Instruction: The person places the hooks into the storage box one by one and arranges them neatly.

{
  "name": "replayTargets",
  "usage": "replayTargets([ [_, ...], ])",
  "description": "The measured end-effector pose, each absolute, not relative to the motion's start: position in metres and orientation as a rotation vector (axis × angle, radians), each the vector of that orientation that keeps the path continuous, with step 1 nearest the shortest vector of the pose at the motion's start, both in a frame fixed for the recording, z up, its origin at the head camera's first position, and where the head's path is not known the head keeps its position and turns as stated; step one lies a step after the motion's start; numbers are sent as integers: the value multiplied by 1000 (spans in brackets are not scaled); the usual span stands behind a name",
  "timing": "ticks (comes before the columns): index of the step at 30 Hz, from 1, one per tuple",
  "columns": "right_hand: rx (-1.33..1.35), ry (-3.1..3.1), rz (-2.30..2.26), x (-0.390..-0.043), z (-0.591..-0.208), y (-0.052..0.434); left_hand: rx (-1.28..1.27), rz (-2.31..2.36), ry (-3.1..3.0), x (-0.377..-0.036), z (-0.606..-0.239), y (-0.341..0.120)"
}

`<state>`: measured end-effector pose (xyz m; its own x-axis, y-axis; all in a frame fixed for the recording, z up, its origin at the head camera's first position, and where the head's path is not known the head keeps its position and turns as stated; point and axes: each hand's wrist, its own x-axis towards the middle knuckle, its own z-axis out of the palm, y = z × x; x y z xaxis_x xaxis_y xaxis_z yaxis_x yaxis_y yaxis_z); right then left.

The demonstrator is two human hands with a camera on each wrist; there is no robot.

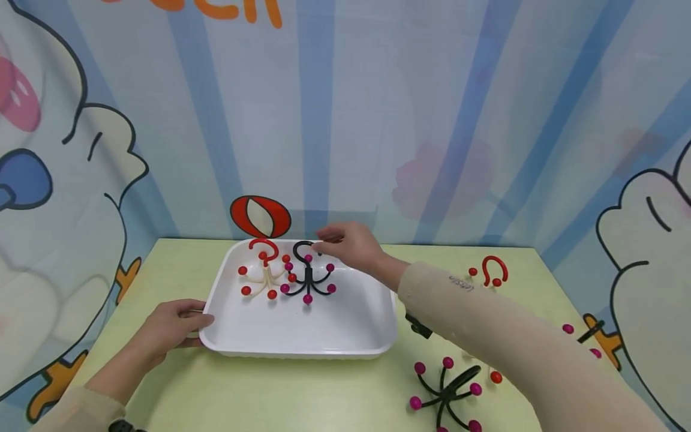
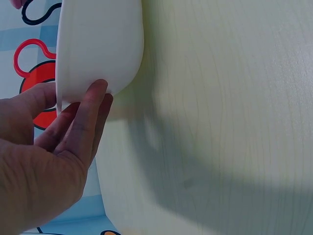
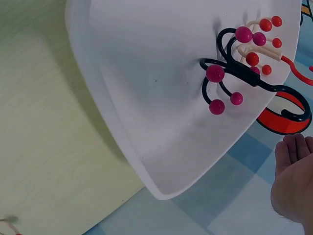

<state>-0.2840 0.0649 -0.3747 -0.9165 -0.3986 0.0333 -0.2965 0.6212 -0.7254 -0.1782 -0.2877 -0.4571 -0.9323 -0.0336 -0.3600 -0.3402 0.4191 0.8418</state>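
My left hand (image 1: 170, 327) grips the left edge of a white tray (image 1: 345, 330), thumb over the rim and fingers along the outer wall in the left wrist view. Inside lie two hook-handled pieces with several ball-tipped prongs. One is black with magenta balls (image 1: 308, 276); the other is cream with a red hook and red balls (image 1: 267, 277). Their hooks reach the tray's back rim. Near the black hook, my right hand (image 1: 351, 245) hovers, its fingers extended; in the right wrist view it is apart from the hook, holding nothing.
On the table's right lie more such pieces: a black one with magenta balls (image 1: 447, 393), a red hook (image 1: 493, 269) and another black one (image 1: 591, 331), partly hidden by my right sleeve (image 1: 502, 330). A printed cloth backdrop (image 1: 356, 120) stands behind the table.
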Motion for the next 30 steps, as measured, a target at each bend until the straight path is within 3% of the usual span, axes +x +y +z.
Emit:
replayTargets([
  [30, -668, 2692, -1319, -271, -332, 163, -314, 1501, 2393, -178, -455, -287],
])
